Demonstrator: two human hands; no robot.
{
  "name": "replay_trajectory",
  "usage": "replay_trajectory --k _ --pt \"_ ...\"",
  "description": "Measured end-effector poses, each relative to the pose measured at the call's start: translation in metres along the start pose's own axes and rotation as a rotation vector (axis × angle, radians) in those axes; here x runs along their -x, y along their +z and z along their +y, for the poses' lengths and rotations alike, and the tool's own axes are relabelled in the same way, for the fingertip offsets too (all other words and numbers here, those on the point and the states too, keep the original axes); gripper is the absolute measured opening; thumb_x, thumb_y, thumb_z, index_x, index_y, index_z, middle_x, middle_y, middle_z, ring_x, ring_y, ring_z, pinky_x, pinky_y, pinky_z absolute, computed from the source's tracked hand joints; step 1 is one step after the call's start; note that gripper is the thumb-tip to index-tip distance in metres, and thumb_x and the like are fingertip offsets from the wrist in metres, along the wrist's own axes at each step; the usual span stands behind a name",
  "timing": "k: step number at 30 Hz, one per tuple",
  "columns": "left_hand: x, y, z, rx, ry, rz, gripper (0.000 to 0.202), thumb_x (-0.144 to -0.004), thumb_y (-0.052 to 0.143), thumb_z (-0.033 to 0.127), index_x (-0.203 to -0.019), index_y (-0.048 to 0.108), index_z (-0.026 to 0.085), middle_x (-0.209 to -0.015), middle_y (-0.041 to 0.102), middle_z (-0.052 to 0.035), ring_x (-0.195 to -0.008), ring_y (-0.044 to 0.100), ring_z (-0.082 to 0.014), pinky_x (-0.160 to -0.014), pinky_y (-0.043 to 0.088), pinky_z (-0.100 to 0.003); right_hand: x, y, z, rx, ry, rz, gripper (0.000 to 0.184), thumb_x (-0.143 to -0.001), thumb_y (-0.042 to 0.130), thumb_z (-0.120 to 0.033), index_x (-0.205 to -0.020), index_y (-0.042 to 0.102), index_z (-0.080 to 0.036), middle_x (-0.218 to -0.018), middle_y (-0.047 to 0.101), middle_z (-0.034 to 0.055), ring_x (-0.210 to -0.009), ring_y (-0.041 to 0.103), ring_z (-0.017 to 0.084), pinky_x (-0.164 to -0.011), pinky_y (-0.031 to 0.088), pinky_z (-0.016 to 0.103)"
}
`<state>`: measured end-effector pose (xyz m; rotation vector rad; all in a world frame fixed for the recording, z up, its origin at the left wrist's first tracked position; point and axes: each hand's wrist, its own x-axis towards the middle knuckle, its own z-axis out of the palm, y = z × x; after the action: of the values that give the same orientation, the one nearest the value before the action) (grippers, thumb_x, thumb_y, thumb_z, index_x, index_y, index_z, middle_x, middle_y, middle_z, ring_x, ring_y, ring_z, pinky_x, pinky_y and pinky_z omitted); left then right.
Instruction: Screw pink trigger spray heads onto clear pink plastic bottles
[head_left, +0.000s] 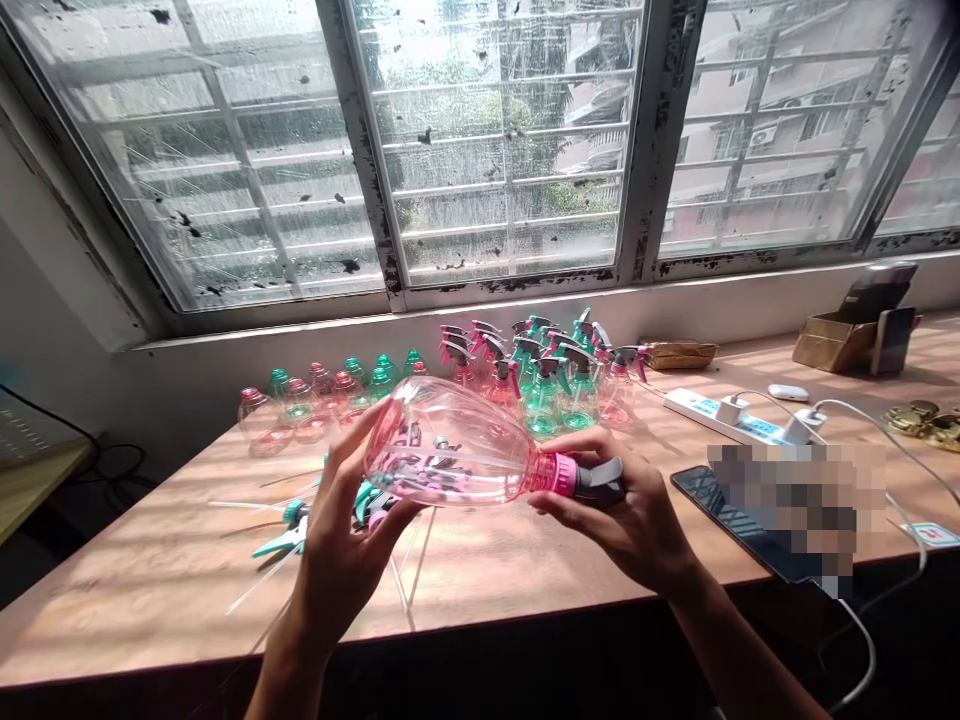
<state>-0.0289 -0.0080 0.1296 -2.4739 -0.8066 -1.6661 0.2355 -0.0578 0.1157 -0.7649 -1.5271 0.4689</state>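
A clear pink spray bottle (pixel 457 440) lies sideways in the air above the table, its neck to the right. My left hand (pixel 345 510) is wrapped round its base end. At the other end, my right hand (pixel 622 510) grips the pink collar and the grey-and-pink spray head (pixel 574 478). The head sits on the bottle's neck; how tightly, I cannot tell. Behind and below the bottle, loose spray heads (pixel 296 515) with thin white tubes lie on the table, partly hidden by my left hand and seen through the pink plastic.
Pink and green bottles without heads (pixel 300 405) stand at the back left of the table (pixel 525 570). Several bottles with heads (pixel 544 390) are grouped right of them. A power strip (pixel 720 415), a dark phone (pixel 739 520), cables and a cardboard box (pixel 832 340) occupy the right side.
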Motion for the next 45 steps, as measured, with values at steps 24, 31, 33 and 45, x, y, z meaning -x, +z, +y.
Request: replay_trajectory --k 24,31,33,45 --pt "0.019 -0.005 -0.009 0.074 -0.204 0.115 0.039 -0.090 0.078 0.043 -0.122 0.064 0.026 -0.139 0.068 -0.0102 -0.141 0.054 -0.0371 -0.119 0.044 -0.055 0.000 0.000 0.003 0.136 -0.124 -0.013 0.029 -0.086 0.084 -0.029 -0.109 0.067 -0.025 -0.080 0.075 -0.0003 -0.069 0.074 0.019 -0.063 0.061 0.026" --pt "0.012 -0.003 -0.001 0.190 -0.150 0.133 0.030 -0.097 0.071 0.034 -0.126 0.064 0.031 -0.148 0.063 -0.0053 -0.138 0.057 -0.0351 -0.117 0.047 -0.057 0.002 0.002 0.003 -0.027 -0.027 0.061 0.029 -0.084 0.085 -0.033 -0.105 0.067 -0.023 -0.072 0.074 -0.0016 -0.057 0.071 0.018 -0.052 0.057 0.026" --pt "0.010 -0.004 0.004 0.247 -0.238 0.055 0.042 -0.093 0.077 0.034 -0.131 0.061 0.030 -0.147 0.063 -0.0083 -0.136 0.059 -0.0363 -0.112 0.054 -0.054 0.003 0.002 0.004 -0.015 -0.071 0.077 0.029 -0.085 0.085 -0.031 -0.106 0.067 -0.023 -0.074 0.076 -0.0009 -0.058 0.073 0.019 -0.053 0.060 0.027" --pt "0.004 -0.014 0.018 0.526 -0.291 -0.112 0.077 -0.085 0.086 0.037 -0.151 0.047 0.035 -0.165 0.041 -0.0108 -0.150 0.041 -0.0381 -0.117 0.047 -0.052 0.004 0.003 0.007 -0.080 -0.087 0.047 0.035 -0.079 0.090 -0.024 -0.106 0.069 -0.024 -0.079 0.077 -0.0010 -0.061 0.074 0.018 -0.054 0.061 0.024"
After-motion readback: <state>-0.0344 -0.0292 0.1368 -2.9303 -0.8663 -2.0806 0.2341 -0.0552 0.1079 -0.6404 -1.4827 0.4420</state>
